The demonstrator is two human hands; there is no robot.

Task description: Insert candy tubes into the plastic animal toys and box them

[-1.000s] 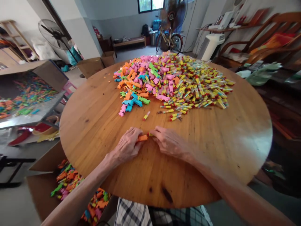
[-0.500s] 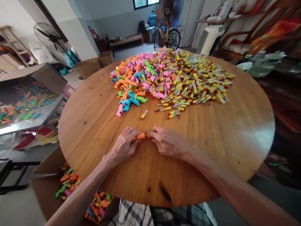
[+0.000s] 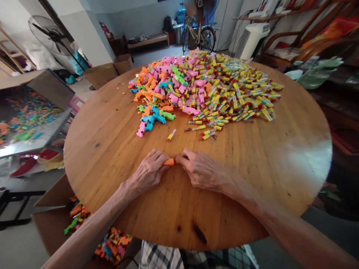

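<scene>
An open carton [image 3: 53, 224] is noted at lower left of the frame, below the edge of the round wooden table [image 3: 112, 142]; orange, green, pink and blue toy pieces [image 3: 114, 243] are contained in it. At the left edge, small mixed-colour parts [image 3: 30, 108] are seen in a box [image 3: 53, 89] and on the grey table [image 3: 53, 134] at its mouth. Two brown boxes [image 3: 101, 74] are sited at upper left; their contents cannot be determined.

The orange piece [image 3: 170, 161] is located near the centre of the frame, between the two hands. Its long axis is laid across the frame, nearly level, with the red end pointed right. Its left end is clamped between the thumb and fingers of the left hand [image 3: 150, 168]. The fingers of the right hand [image 3: 204, 170] are drawn together at the red end; what is pinched there is mostly hidden.

At upper centre, a toy heap [image 3: 168, 82] is merged on its right with a heap of yellow-labelled tubes [image 3: 241, 89]. A single tube [image 3: 171, 135] is found apart, above the hands, its clear end directed to upper right.
</scene>
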